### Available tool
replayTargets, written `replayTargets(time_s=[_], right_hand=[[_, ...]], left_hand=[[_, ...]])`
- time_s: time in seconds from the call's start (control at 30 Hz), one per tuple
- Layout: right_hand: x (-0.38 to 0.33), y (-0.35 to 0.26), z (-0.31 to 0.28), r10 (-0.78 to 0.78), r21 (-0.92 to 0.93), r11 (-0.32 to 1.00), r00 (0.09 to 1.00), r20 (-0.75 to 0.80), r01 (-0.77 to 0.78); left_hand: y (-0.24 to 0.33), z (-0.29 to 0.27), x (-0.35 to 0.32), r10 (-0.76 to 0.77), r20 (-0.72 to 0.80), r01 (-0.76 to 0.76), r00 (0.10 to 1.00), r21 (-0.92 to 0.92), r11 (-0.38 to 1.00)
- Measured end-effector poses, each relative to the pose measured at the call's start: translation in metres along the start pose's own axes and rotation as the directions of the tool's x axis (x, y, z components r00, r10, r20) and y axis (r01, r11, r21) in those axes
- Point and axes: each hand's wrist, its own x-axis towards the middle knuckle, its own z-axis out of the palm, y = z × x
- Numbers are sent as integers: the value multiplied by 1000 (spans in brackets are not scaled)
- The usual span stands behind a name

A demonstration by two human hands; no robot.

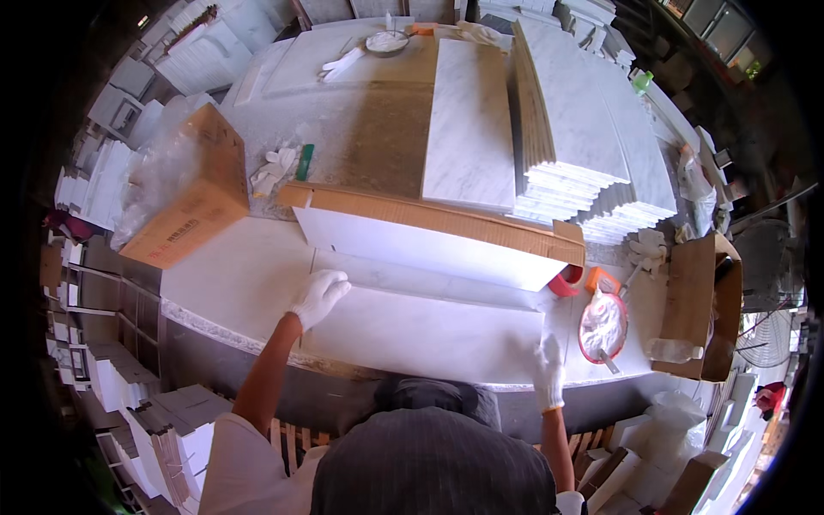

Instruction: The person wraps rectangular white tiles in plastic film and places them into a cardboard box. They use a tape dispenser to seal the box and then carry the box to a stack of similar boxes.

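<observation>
At the far left of the worktop (232,283) an open cardboard box (193,193) is seen lying tilted, with clear plastic wrap (159,167) spilling from its mouth; it is left untouched. Just right of it, a pair of spare white gloves (275,169) and a small green object (305,161) lie on the grey surface behind.

The left hand (319,294), in a white glove, is laid flat on the upper left corner of a white marble slab (421,330) that lies at the near edge of the worktop. Its fingers are spread and extended, pressing down rather than closed around anything. Behind the slab, a long flat cardboard carton (429,227) is seen propped open, with a white panel showing along its front; the slab lies just in front of it and outside it, so packing, if that is the work, is judged not yet done.

The right hand (549,371), also gloved, is set at the slab's lower right corner; its fingers appear loosely curved over the edge, though a true grip cannot be told.

Further right, a red-rimmed bowl (602,326) of white material, a roll of red tape (566,281) and a second cardboard box (699,309) are placed. Behind them a large stack of marble tiles (592,146) is left waiting.
</observation>
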Motion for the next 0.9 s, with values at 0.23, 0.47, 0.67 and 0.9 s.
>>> replayTargets(time_s=[0.23,0.47,0.67,0.9], right_hand=[[-8,-61,8,2,-402,916,999,47,18],[-12,-65,14,-28,-484,875,999,-40,5],[-7,-60,10,-28,-423,906,1000,6,28],[9,-38,-2,-180,-485,847,976,124,218]], left_hand=[[-6,8,24,-200,113,174,973,207,963],[24,17,24,-99,55,69,994,398,915],[32,14,-19,-221,90,179,971,339,923],[29,22,-96,-282,37,270,959,195,943]])
